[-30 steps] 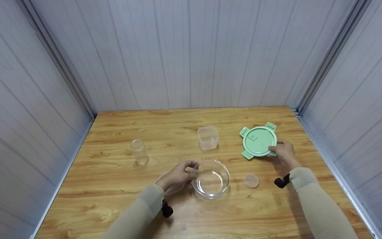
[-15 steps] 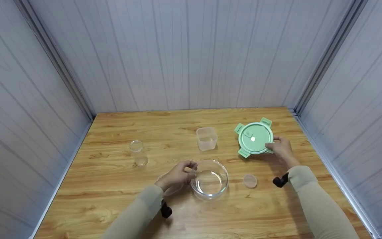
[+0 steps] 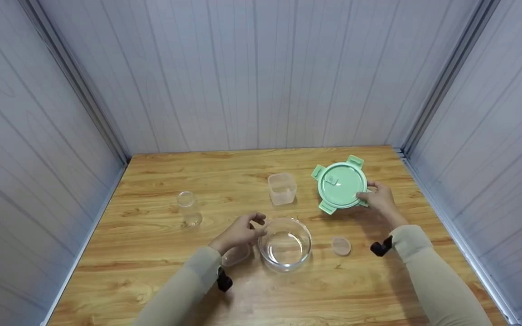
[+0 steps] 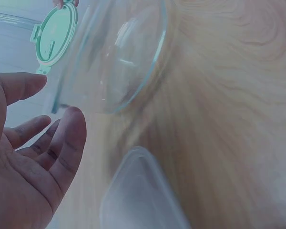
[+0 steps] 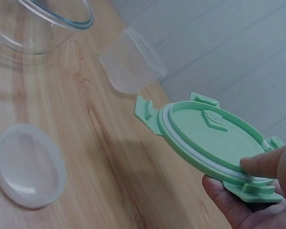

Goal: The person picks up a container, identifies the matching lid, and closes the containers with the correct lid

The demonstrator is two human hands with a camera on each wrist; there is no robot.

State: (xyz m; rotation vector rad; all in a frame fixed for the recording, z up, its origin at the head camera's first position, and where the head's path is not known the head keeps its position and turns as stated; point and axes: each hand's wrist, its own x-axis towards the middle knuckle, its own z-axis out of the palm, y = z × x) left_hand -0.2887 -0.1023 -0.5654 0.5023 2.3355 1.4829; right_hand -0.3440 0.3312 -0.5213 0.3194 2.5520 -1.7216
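Note:
My right hand [image 3: 380,200] pinches the green round lid [image 3: 342,184] at its near right edge, thumb on top and fingers beneath, as the right wrist view shows. The lid has several flip-out clips and is raised over the table, slightly tilted. My left hand [image 3: 239,234] hovers at the left rim of the round glass bowl [image 3: 285,253]. In the left wrist view its fingers [image 4: 72,138] are loosely bent, with a gap between thumb and fingertips and nothing held. Under that wrist lies a clear rounded-corner lid [image 3: 236,255], partly hidden by the hand.
A small round translucent lid [image 3: 341,246] lies right of the bowl. Behind the bowl stands a square translucent tub [image 3: 282,189]. A clear glass jar [image 3: 190,209] is at the left of the wooden table [image 3: 152,280]. Pale panel walls enclose the back and sides.
The green lid has moved left and a little upward with my right hand. My left hand has shifted slightly left and up at the bowl's rim; the bowl stays in place.

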